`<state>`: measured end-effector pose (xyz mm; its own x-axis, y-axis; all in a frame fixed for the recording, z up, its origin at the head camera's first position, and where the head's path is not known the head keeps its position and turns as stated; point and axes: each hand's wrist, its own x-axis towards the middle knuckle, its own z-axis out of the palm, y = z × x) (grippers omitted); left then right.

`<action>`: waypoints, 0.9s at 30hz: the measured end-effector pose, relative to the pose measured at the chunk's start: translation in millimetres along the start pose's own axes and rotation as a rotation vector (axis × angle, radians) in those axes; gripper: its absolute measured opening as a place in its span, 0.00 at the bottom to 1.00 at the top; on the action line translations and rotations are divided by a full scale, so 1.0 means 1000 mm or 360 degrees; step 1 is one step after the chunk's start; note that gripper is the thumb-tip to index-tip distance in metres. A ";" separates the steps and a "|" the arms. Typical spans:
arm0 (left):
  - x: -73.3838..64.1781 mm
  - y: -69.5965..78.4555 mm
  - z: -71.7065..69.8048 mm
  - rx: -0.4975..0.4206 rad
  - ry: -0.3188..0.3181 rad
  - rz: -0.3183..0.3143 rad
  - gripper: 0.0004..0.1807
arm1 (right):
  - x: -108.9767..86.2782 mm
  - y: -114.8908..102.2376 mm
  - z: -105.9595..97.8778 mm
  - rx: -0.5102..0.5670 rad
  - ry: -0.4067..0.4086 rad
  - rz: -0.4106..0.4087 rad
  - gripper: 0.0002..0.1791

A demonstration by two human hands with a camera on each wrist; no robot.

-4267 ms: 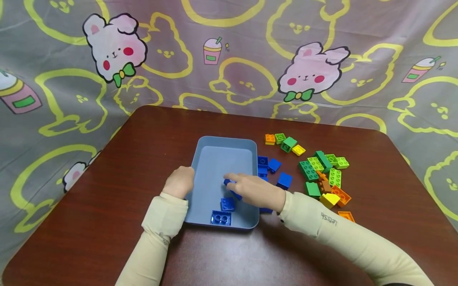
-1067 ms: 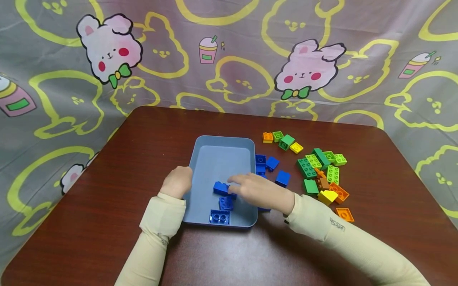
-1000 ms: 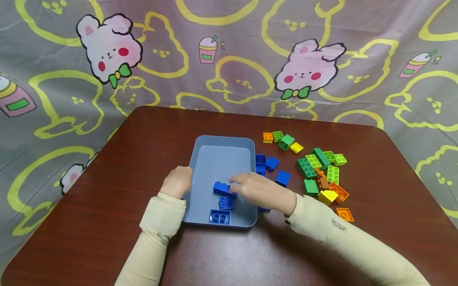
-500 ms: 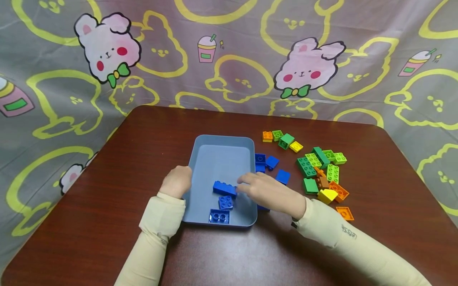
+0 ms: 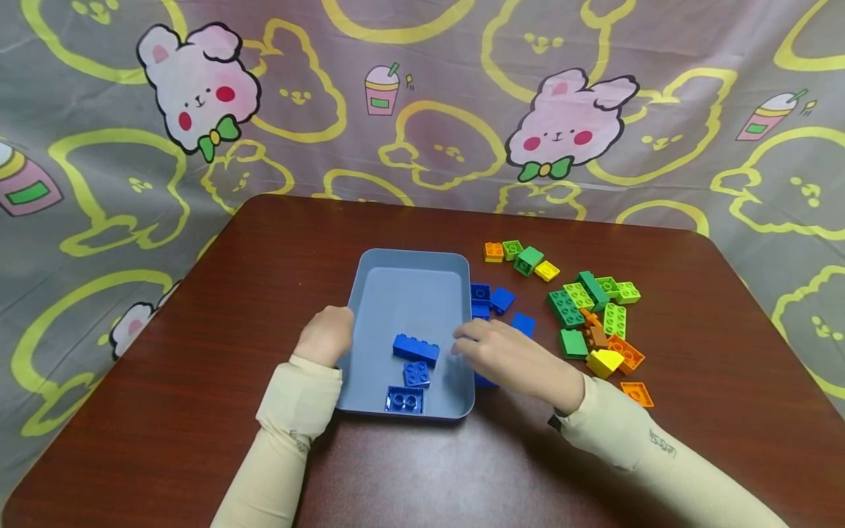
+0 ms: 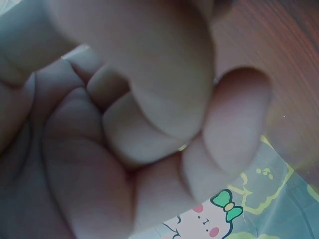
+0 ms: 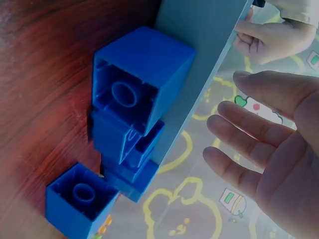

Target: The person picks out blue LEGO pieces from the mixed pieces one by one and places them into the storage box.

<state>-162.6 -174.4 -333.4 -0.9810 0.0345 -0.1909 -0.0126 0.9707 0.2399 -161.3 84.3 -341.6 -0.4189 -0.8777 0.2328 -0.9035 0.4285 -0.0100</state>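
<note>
A grey-blue tray (image 5: 405, 293) holds a long blue toy brick (image 5: 416, 350), a square blue brick (image 5: 416, 374) and an upturned blue brick (image 5: 405, 400). Beside the tray's left rim, my left hand (image 5: 326, 337) is in a fist; the left wrist view shows its curled fingers (image 6: 79, 169) with nothing seen inside them. My right hand (image 5: 518, 363) hovers over the tray's right wall, fingers spread and holding nothing. Several hollow blue bricks (image 7: 144, 74) lie on the table along that wall, partly hidden by this hand in the head view.
Farther right lies a loose group of bricks: dark green (image 5: 565, 309), light green (image 5: 615, 320), yellow (image 5: 605, 361) and orange (image 5: 637, 394). Behind the blue ones sit an orange brick (image 5: 494, 252), two green ones and a yellow one. A patterned curtain (image 5: 449, 95) hangs behind the brown table (image 5: 277, 257).
My right hand has let go of the long blue brick, which now lies in the tray, and has moved right to the tray's wall. The left hand stays put.
</note>
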 end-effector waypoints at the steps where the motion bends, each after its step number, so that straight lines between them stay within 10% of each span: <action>1: 0.000 0.000 0.000 -0.0004 -0.0004 -0.0003 0.13 | -0.001 0.001 0.000 -0.0004 0.0004 0.0006 0.12; 27: 0.001 0.000 0.000 -0.0004 0.0011 -0.0001 0.13 | -0.022 0.005 0.004 0.0080 0.0038 0.0140 0.15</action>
<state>-163.3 -174.3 -333.9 -0.9822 0.0325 -0.1847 -0.0134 0.9701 0.2422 -157.3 104.6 -350.4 -0.4949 -0.8317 0.2517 -0.8671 0.4916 -0.0803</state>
